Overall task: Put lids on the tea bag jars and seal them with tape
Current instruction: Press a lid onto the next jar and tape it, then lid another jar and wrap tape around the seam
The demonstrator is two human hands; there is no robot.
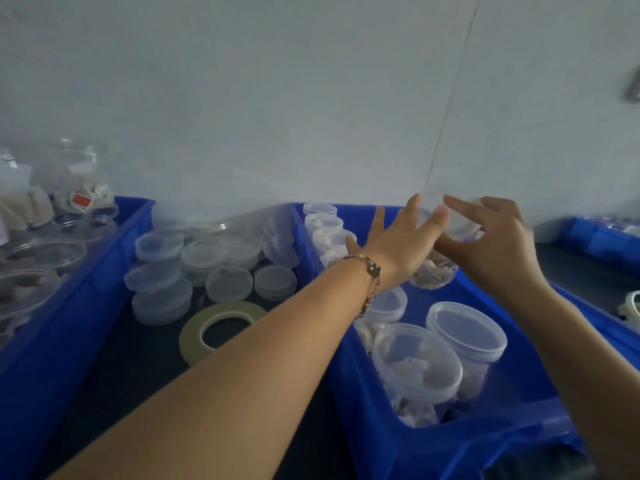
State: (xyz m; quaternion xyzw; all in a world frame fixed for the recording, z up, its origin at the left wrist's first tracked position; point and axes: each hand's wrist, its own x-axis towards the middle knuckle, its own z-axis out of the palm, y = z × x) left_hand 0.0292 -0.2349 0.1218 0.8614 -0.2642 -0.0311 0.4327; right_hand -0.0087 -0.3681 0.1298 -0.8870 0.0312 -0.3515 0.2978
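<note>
A clear tea bag jar (433,274) is lifted over the right blue bin (367,393), near its far end. My right hand (498,247) grips its upper part, thumb below and fingers over the lid, which is blurred. My left hand (398,245), a bracelet on its wrist, lies against the jar's left side with straight, spread fingers. Two lidded jars (465,332) stand in the same bin, close to me. A roll of pale tape (221,325) lies flat on the dark table between the bins. Several loose clear lids (207,261) are piled behind it.
A row of lidded jars (323,225) lines the right bin's far left wall. The left blue bin (86,271) holds several open jars with tea bags. Another blue bin (595,233) and a second tape roll (633,306) sit at the far right. A pale wall stands close behind.
</note>
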